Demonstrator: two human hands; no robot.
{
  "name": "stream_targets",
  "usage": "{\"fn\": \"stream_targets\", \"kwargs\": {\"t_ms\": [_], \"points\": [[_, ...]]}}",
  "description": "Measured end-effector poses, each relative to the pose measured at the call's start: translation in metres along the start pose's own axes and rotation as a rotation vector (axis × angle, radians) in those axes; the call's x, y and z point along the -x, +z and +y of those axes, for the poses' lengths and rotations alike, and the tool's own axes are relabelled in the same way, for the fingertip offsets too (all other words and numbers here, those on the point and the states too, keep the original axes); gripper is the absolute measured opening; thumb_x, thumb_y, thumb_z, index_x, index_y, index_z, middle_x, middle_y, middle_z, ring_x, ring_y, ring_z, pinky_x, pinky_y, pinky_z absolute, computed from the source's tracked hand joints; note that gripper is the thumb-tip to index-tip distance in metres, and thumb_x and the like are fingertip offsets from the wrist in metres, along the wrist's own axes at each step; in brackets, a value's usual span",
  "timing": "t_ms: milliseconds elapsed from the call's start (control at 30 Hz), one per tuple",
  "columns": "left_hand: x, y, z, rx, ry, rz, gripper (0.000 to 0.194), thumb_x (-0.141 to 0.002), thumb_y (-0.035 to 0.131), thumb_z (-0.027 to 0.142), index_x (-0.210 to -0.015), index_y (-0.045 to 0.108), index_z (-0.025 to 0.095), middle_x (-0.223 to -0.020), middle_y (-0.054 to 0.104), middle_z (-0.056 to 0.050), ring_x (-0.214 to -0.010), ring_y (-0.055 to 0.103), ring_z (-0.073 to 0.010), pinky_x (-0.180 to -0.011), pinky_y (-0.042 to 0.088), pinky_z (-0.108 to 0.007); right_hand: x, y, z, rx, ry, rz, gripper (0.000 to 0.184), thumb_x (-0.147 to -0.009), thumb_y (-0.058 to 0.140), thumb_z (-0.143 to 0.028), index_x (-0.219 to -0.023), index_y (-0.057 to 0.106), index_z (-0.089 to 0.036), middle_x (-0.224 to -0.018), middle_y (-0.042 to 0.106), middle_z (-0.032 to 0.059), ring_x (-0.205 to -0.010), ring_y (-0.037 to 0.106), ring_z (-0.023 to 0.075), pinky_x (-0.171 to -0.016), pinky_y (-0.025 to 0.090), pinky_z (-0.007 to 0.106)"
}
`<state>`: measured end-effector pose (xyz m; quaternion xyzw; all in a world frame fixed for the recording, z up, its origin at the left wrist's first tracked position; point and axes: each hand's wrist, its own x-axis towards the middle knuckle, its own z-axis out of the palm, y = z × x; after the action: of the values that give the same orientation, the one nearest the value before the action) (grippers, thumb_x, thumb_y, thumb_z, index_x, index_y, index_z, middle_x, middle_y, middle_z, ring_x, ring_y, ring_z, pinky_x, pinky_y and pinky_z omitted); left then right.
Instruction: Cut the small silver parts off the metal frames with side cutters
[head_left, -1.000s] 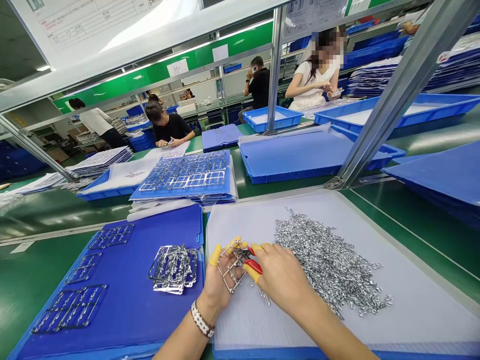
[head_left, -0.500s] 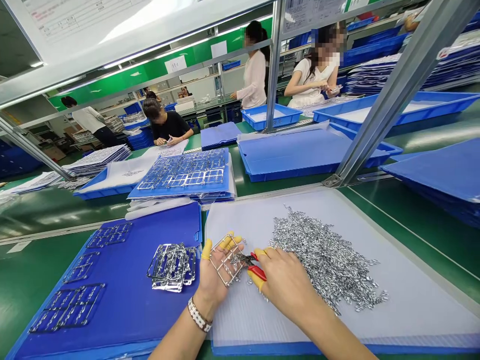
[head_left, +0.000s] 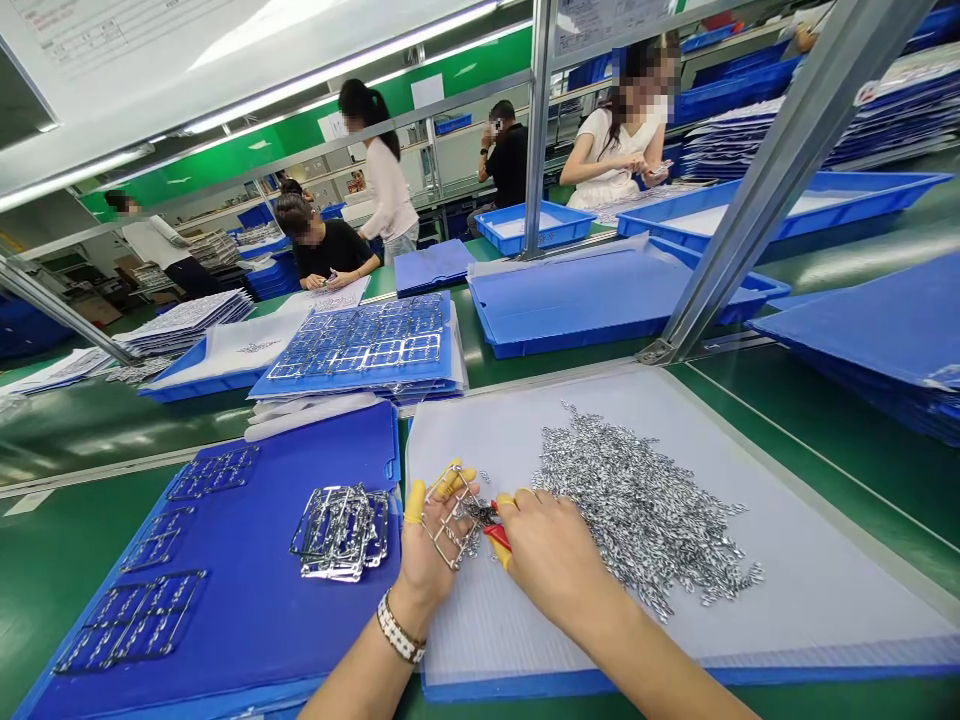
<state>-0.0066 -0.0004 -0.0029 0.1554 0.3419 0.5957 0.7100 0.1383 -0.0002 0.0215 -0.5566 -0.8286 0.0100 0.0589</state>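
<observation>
My left hand (head_left: 431,545), with yellow finger cots, holds a small stamped metal frame (head_left: 445,520) upright against its fingers. My right hand (head_left: 555,565) is shut around red-handled side cutters (head_left: 497,537), and their jaws are at the frame's edge. A heap of small shiny metal pieces (head_left: 637,510) lies just right of my right hand on a white corrugated plastic sheet (head_left: 810,590). To the left of my left hand sits a tangled stack of metal frames (head_left: 341,532) on a blue plastic sheet (head_left: 247,580).
Beyond my sheets, a blue tray (head_left: 360,350) holds rows of metal frames. Other blue trays (head_left: 592,295) stand on the green bench (head_left: 825,420) behind an aluminium post (head_left: 780,180). Several co-workers (head_left: 330,250) sit or stand farther back.
My hands sit closer together, and more of the cutters is hidden in my right hand. The standing co-worker in the background has moved left. The whole view has shifted slightly.
</observation>
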Motion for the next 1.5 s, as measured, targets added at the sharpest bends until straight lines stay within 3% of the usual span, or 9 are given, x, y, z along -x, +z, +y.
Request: {"fn": "stream_targets", "kwargs": {"t_ms": [100, 367, 567, 1200, 1367, 1500], "points": [[-0.001, 0.000, 0.002, 0.010, 0.015, -0.009, 0.050, -0.084, 0.047, 0.053, -0.112, 0.064, 0.015, -0.119, 0.062, -0.012, -0.105, 0.057, -0.0236, -0.073, 0.047, -0.029, 0.001, -0.001, 0.000, 0.017, 0.007, -0.019, 0.014, -0.081, 0.053, -0.016, -0.090, 0.063, -0.018, -0.083, 0.065, 0.0091, -0.079, 0.061, 0.0249, -0.067, 0.037, 0.036], [0.001, 0.004, 0.004, 0.019, 0.053, 0.046, 0.049, -0.082, 0.051, 0.053, -0.111, 0.064, 0.015, -0.120, 0.060, -0.014, -0.104, 0.057, -0.0253, -0.074, 0.049, -0.032, 0.009, -0.006, -0.009, -0.112, -0.027, -0.029, 0.019, -0.084, 0.052, -0.029, -0.095, 0.063, -0.019, -0.091, 0.066, 0.0082, -0.089, 0.058, 0.0284, -0.073, 0.037, 0.040], [0.000, 0.004, 0.002, 0.010, 0.093, 0.046, 0.051, -0.082, 0.050, 0.054, -0.110, 0.065, 0.014, -0.121, 0.060, -0.015, -0.105, 0.057, -0.0241, -0.069, 0.049, -0.027, 0.007, -0.004, -0.017, -0.169, -0.032, -0.058, 0.025, -0.085, 0.051, -0.033, -0.102, 0.062, -0.019, -0.094, 0.065, 0.0084, -0.092, 0.056, 0.0293, -0.076, 0.035, 0.042], [-0.004, -0.004, -0.001, -0.083, 0.166, 0.107, 0.056, -0.080, 0.049, 0.060, -0.114, 0.062, 0.018, -0.122, 0.059, -0.013, -0.110, 0.055, -0.0251, -0.083, 0.049, -0.036, 0.006, -0.004, -0.016, -0.072, -0.062, -0.056, 0.016, -0.080, 0.055, -0.017, -0.093, 0.063, -0.019, -0.085, 0.065, 0.0073, -0.081, 0.061, 0.0252, -0.069, 0.040, 0.037], [-0.003, -0.005, -0.003, -0.217, 0.180, 0.025, 0.058, -0.084, 0.041, 0.060, -0.119, 0.060, 0.019, -0.124, 0.059, -0.012, -0.114, 0.054, -0.0265, -0.093, 0.044, -0.040, 0.013, -0.004, 0.011, -0.116, -0.009, -0.011, 0.024, -0.082, 0.054, -0.031, -0.102, 0.062, -0.020, -0.090, 0.066, 0.0078, -0.087, 0.061, 0.0275, -0.071, 0.042, 0.040], [0.018, -0.001, 0.019, -0.642, 0.400, -0.211, 0.057, -0.089, 0.031, 0.056, -0.129, 0.053, 0.020, -0.126, 0.058, -0.012, -0.116, 0.052, -0.0268, -0.104, 0.033, -0.045, 0.022, -0.004, 0.036, -0.184, 0.014, 0.072, 0.034, -0.082, 0.051, -0.035, -0.111, 0.058, -0.018, -0.095, 0.065, 0.0084, -0.090, 0.059, 0.0267, -0.073, 0.043, 0.042]]}}
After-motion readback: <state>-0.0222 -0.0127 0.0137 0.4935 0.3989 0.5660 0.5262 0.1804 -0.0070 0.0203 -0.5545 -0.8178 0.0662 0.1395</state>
